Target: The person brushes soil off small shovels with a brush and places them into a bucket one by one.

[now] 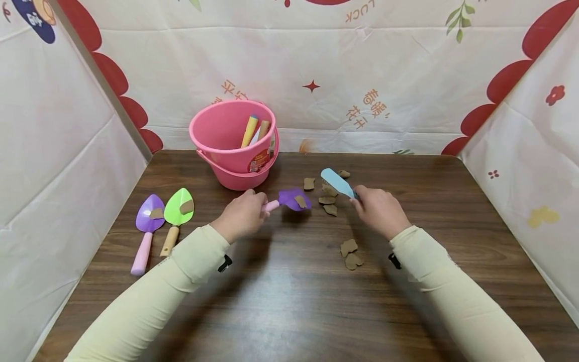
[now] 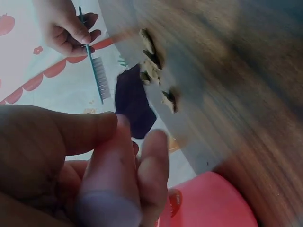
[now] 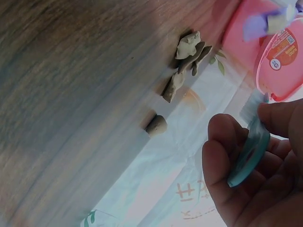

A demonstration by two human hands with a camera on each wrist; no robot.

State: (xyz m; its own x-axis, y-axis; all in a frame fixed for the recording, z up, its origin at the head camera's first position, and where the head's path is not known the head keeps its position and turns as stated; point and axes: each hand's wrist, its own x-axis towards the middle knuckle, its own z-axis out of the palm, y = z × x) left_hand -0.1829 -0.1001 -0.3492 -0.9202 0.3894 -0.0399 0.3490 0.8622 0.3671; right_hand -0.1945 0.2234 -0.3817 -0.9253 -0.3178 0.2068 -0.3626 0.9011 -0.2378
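My left hand (image 1: pixel 242 213) grips the pink handle of a purple trowel (image 1: pixel 287 197), held a little above the table with a brown flake (image 1: pixel 300 201) on its blade. In my right hand (image 1: pixel 381 209) is a light blue comb (image 1: pixel 336 182); the left wrist view shows its row of thin teeth. The comb is over or beside several irregular brown flakes (image 1: pixel 326 200). Two more flakes (image 1: pixel 351 254) lie nearer the front. From the right wrist, the comb's handle (image 3: pixel 251 153) shows between fingers and thumb.
A pink bucket (image 1: pixel 235 168) at the back left holds several handled tools, one yellow (image 1: pixel 250 131). On the left lie a purple trowel (image 1: pixel 149 213) and a green trowel (image 1: pixel 179 207), each bearing a brown flake. Printed cloth (image 1: pixel 294 75) surrounds the wooden table (image 1: pixel 289 301).
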